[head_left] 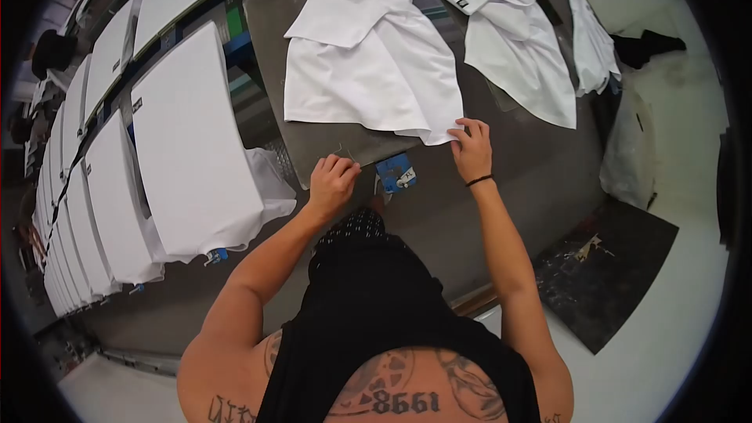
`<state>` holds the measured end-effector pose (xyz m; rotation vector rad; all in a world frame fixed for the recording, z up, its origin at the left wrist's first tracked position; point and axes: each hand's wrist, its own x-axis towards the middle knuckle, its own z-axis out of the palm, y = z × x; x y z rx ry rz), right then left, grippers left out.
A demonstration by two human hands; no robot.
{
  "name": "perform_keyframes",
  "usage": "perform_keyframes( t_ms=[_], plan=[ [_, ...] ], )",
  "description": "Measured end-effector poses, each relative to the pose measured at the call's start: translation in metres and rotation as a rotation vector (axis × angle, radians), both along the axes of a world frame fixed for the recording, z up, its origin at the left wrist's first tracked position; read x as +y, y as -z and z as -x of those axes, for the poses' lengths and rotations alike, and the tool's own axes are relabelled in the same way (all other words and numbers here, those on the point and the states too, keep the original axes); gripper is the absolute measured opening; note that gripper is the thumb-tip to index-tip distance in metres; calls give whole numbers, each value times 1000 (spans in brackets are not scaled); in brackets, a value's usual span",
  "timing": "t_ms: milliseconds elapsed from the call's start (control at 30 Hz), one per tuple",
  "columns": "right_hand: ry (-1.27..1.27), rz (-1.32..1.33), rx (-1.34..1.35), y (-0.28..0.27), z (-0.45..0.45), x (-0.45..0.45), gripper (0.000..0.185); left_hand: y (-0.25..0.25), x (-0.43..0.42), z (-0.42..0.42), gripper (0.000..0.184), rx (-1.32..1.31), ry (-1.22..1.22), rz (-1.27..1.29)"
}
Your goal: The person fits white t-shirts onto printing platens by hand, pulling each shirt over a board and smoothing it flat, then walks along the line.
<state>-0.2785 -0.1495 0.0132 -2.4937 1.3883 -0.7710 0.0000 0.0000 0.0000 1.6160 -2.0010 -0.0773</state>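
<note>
Two hands in play: my right hand (474, 153), half-curled, touches the near corner of the white garment (364, 82) just ahead; pinched or not, I can't tell. My left hand (333, 182) curls at the grey board (309, 141), palm hidden, hold unclear. Straightening cloth, I'd judge; that calls for a two-handed grip.

The loose garment (352, 78) at upper centre was plain white; the board (268, 27) beneath it, grey-brown. At frame left, white shirts (188, 149) bore small black labels (137, 105). Around centre, the fitting (392, 168) was blue, the wristband (479, 180) black, the shorts (352, 225) black with white flecks.
</note>
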Motion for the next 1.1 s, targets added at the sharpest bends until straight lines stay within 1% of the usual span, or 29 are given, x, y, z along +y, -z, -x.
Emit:
perform_keyframes(
  t_ms=[67,100,167,233,333,400,433,500,533,600,667,700,767,800,867,900,933,967,1000,1033,1067,1100],
  plan=[
    [-87,12,-96,-14,-7,11,22,-10,25,-3,10,-4,-75,112],
    [-107,-29,-19,-18,27,-26,21,13,-5,39,10,93,-102,66],
    [-173,-78,-55,-15,18,-30,22,9,-4,34,12,158,-219,141],
    [-258,-85,-85,-20,14,-45,23,6,-15,32,12,156,-277,118],
    [-282,-161,-101,-30,16,-52,23,3,-8,39,13,158,-362,35],
    [-319,-180,-106,-36,16,-62,23,2,-10,45,12,43,-419,-29],
    [-354,-156,-84,-39,16,-68,22,3,-11,49,12,42,-435,-27],
    [-407,-135,-69,-39,20,-69,22,5,-5,56,10,-101,-517,-83],
    [-424,-148,-80,-38,22,-70,22,9,7,62,10,-109,-536,-78],
    [-469,-139,-104,-40,22,-76,22,33,45,80,13,-174,-550,-368],
    [-460,-138,-235,-43,25,-74,17,88,114,110,22,-206,-529,-838],
    [-477,-128,-248,-46,28,-76,17,86,135,120,27,-45,-408,-1259],
    [-343,-202,-428,-58,36,-82,13,123,191,143,25,-80,-174,-1642],
    [-310,-186,-484,-71,40,-85,9,120,186,150,25,-89,-187,-1629],
    [-221,-282,-632,-90,49,-91,8,97,163,160,25,164,-908,-1101],
    [-227,-311,-736,-104,56,-94,9,66,130,151,33,487,-901,-681],
    [-177,-174,-699,-103,70,-115,11,48,93,135,43,596,-950,-533],
    [-170,-234,-929,-123,87,-127,11,40,64,117,48,1090,-939,-471],
    [-138,-60,-980,-145,119,-143,20,28,35,107,52,1452,-1001,-339],
    [-136,-52,-983,-181,173,-142,20,16,13,101,49,1567,-997,-237],
    [-223,-276,-1170,-220,238,-135,28,9,-8,96,47,1683,-981,-133],
    [-312,-505,-1345,-257,348,-147,38,27,-17,84,43,1705,-1002,-87]
  ],
)
